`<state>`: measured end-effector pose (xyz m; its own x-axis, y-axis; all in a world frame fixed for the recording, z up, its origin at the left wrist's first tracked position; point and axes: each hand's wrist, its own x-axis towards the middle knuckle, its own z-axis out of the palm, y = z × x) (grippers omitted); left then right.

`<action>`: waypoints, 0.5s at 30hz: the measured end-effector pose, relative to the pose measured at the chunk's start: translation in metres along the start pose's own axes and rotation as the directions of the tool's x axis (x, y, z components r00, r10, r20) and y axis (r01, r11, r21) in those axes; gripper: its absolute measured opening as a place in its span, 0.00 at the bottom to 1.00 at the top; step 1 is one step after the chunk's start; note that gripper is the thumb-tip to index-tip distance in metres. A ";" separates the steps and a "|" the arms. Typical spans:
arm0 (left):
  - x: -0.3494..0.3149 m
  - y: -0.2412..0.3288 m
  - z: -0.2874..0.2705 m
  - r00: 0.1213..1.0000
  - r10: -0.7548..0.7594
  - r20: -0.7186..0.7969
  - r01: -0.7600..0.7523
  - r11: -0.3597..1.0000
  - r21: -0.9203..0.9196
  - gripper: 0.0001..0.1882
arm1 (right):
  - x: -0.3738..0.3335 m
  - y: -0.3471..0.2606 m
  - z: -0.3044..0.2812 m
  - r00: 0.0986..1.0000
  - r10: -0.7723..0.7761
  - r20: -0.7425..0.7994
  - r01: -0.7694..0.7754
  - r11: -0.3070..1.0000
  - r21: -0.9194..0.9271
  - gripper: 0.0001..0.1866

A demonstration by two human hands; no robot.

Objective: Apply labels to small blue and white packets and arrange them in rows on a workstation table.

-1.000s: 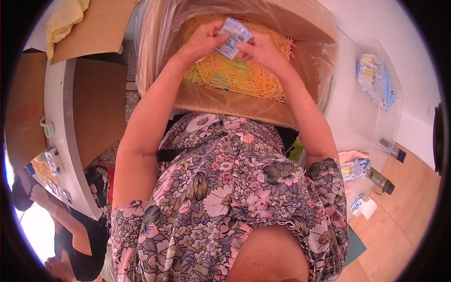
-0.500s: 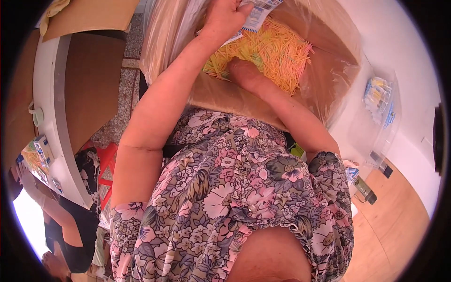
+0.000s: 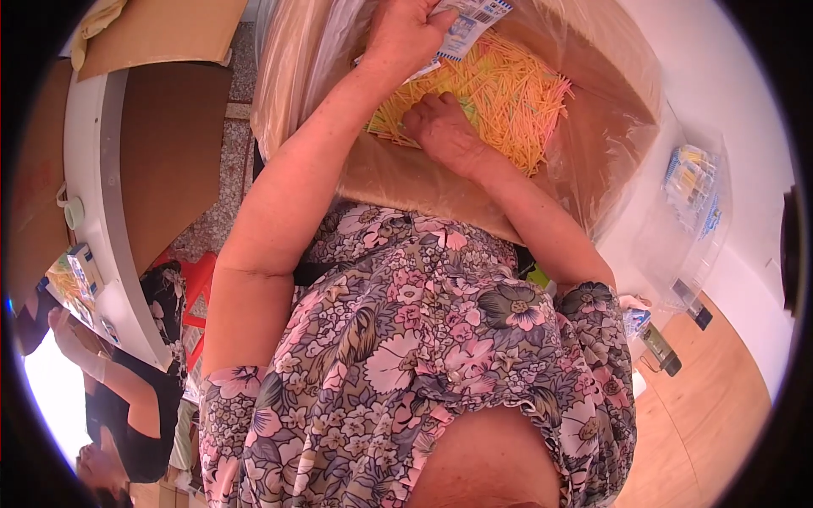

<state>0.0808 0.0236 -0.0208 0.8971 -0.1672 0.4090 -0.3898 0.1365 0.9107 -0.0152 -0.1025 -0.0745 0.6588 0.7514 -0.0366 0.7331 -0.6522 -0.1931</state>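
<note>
My left hand [image 3: 408,35] is closed on a printed white-and-blue plastic packet [image 3: 476,25] above the far side of a box. Below it, a heap of thin yellow, orange and pink sticks [image 3: 521,97] fills the cardboard box [image 3: 605,110], which is lined with clear plastic. My right hand [image 3: 445,134] lies at the near left part of the heap, its fingers curled in against the sticks. What those fingers hold, if anything, is hidden. Another pale packet edge [image 3: 423,71] shows just under my left wrist.
A clear plastic bin [image 3: 690,203] with packets stands at the right. On the left, a white table [image 3: 93,161] carries a pale cup [image 3: 74,212] and a small box [image 3: 85,269]. Another person [image 3: 127,406] works beside it, near a red stool [image 3: 199,279].
My right hand has come up from among the sticks, so its curled fingers now show. My left hand stays on the packet. The other person's hand has shifted at the table.
</note>
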 end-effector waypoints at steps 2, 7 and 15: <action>0.005 0.013 0.001 0.938 -0.345 -0.033 0.346 0.932 0.110 0.03 | 0.002 0.004 -0.007 0.995 0.099 -0.021 -0.091 0.967 0.240 0.07; -0.002 -0.012 -0.009 0.951 -0.308 -0.018 0.307 0.951 -0.042 0.04 | 0.008 0.023 -0.029 0.724 0.515 0.458 -0.253 -0.420 0.872 0.07; -0.004 -0.004 -0.004 0.889 -0.447 0.097 0.456 0.880 -0.132 0.05 | 0.025 0.124 0.002 0.512 0.832 0.216 0.247 -0.383 0.890 0.08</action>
<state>0.0795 0.0273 -0.0264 0.9517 -0.3048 -0.0376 0.0939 0.1723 0.9805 0.0922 -0.1641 -0.1014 0.9103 -0.1361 -0.3909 -0.2683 0.5253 -0.8076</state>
